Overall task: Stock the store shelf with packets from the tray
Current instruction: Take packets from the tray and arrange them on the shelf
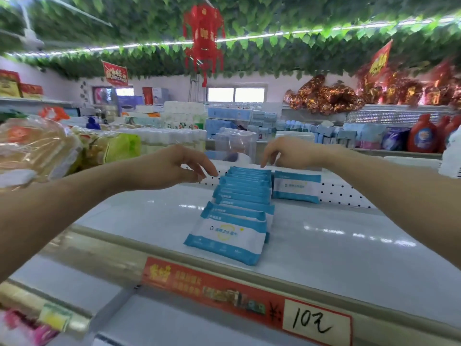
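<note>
Red price label [247,299] sat bottom centre | packets [239,203] stood rowed mid-frame on shelf [324,233] | left hand [184,166] loose, empty, beside row | right hand [287,153] relaxed, empty, at rear packet [249,170]

Two hands — left hand [174,168], right hand [287,153] — and roughly eleven packets [234,221].

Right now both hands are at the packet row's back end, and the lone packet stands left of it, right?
No: the head view shows the lone packet right of the packet row. The left hand and right hand are at its back end.
</note>
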